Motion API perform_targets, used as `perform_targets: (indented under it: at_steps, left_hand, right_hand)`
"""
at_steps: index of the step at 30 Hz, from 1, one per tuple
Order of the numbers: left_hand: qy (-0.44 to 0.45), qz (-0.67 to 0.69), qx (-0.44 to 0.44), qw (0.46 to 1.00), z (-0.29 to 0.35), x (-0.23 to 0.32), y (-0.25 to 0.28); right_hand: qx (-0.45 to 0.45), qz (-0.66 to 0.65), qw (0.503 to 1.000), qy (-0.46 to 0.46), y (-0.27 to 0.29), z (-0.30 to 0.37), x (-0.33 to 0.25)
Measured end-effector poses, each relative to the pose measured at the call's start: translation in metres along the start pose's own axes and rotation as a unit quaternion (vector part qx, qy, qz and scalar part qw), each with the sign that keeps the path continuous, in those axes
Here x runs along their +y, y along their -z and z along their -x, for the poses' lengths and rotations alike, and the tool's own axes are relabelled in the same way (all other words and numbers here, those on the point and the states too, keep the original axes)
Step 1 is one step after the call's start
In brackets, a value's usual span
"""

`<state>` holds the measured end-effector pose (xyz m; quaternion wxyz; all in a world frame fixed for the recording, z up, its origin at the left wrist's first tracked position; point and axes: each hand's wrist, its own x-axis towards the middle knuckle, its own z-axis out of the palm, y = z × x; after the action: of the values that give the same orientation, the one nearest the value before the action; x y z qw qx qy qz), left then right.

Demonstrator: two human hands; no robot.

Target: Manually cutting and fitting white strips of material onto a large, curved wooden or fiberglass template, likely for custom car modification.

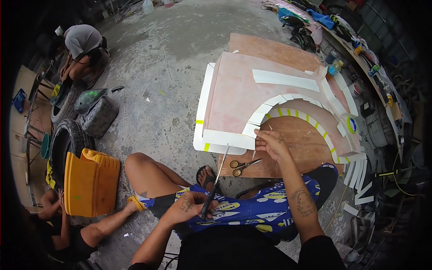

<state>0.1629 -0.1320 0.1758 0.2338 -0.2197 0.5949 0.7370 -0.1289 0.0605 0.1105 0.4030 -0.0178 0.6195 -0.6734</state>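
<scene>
A pinkish fender-shaped panel [234,90] with a wheel-arch cutout lies before me on a brown board [292,164]. White card pieces [274,102] line the arch in overlapping segments, and yellow tape marks parts of the inner rim. At the near left corner of the arch, my right hand [272,144] pinches the edge of a white card piece [252,130]. Over my lap, my left hand [189,208] is closed around a black-handled tool with a long thin shaft [221,168], its tip pointing toward the panel. Scissors [245,166] rest on the board below my right hand.
A blue-and-yellow tape roll [351,125] sits at the panel's right. Loose white strips [357,173] lie at the near right. To the left stand a yellow plastic container [90,184] and tyres [67,139]. One person [83,45] crouches far left; another [67,234] sits near left.
</scene>
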Motion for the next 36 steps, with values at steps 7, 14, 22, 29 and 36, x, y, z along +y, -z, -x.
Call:
perform_targets:
  at_steps: [7, 14, 22, 29, 36]
  left_hand:
    - [-0.007, -0.148, 0.001, 0.989, -0.023, 0.000, 0.009]
    - [-0.006, -0.200, -0.009, 0.980, -0.031, 0.014, 0.000]
    - [-0.050, -0.222, -0.024, 0.974, -0.061, 0.000, -0.003]
    - [-0.061, -0.045, -0.072, 0.995, -0.067, 0.008, -0.011]
    - [-0.048, -0.113, -0.057, 0.991, -0.065, 0.012, -0.010]
  right_hand:
    - [-0.018, -0.009, 1.000, 0.009, -0.001, -0.004, 0.006]
    - [-0.014, -0.019, 1.000, 0.016, 0.006, -0.005, 0.010]
    - [-0.005, -0.053, 0.998, 0.018, 0.003, -0.009, 0.014]
    - [0.009, -0.038, 0.999, 0.029, 0.010, -0.011, 0.017]
    - [-0.006, -0.045, 0.999, 0.030, -0.004, -0.003, 0.009]
